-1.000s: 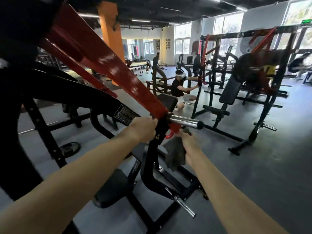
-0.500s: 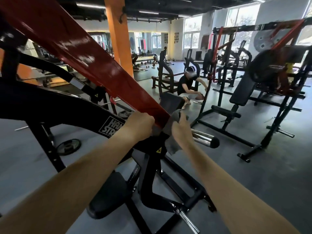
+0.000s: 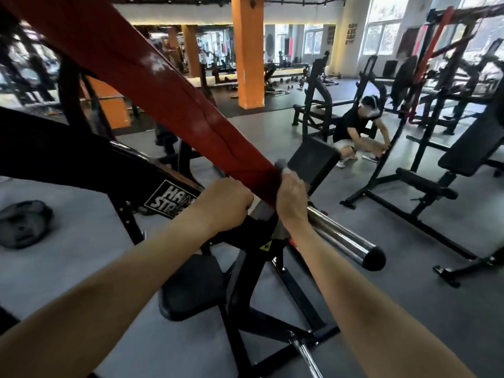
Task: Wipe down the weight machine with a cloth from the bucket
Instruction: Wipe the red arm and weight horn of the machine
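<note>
The weight machine has a long red lever arm (image 3: 152,77) running down from the upper left to a black frame (image 3: 261,249) and a chrome weight peg (image 3: 341,236). My left hand (image 3: 226,203) grips the frame just below the red arm's lower end. My right hand (image 3: 291,197) holds a grey cloth (image 3: 282,166) wrapped round the lower end of the red arm; only small bits of cloth show above and below the fingers. No bucket is in view.
The machine's black seat pad (image 3: 193,285) and base bars lie below my arms. A weight plate (image 3: 23,223) lies on the grey floor at left. A person (image 3: 357,126) crouches by another rack ahead. Benches and racks (image 3: 436,184) stand at right, an orange pillar (image 3: 248,50) behind.
My right hand has lifted the cloth from below the chrome peg up onto the red arm's lower end. The left hand has kept its grip. The view has moved closer.
</note>
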The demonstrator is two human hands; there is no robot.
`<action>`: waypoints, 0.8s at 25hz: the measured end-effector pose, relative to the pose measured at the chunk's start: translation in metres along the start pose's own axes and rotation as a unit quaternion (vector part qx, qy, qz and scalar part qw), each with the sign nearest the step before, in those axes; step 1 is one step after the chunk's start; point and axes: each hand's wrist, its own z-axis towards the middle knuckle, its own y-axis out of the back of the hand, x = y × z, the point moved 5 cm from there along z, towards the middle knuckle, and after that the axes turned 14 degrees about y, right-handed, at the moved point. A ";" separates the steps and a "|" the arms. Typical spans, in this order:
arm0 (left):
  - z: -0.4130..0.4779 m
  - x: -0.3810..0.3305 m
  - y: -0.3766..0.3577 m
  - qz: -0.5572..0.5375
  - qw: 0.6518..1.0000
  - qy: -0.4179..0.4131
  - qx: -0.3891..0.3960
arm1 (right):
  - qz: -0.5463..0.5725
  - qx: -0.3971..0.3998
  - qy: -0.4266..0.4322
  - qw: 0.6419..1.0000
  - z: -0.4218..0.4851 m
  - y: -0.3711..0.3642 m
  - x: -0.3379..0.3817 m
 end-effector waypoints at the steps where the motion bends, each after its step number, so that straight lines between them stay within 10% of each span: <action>1: 0.001 0.000 -0.001 -0.003 1.000 0.013 0.000 | 0.001 0.024 -0.044 0.999 0.013 0.002 -0.008; 6: 0.003 -0.004 -0.010 -0.022 0.996 0.087 -0.014 | 0.018 0.108 -0.086 0.990 0.049 -0.004 0.002; 11: 0.005 -0.006 -0.009 -0.028 0.989 0.142 -0.033 | 0.104 0.007 0.084 0.991 -0.005 -0.017 -0.001; 16: 0.001 -0.005 -0.012 -0.018 0.987 0.158 -0.011 | 0.087 -0.016 0.006 0.996 0.002 -0.009 -0.016; 20: -0.005 -0.009 -0.005 -0.015 0.986 0.168 0.018 | 0.043 0.008 0.194 0.980 -0.002 -0.015 0.005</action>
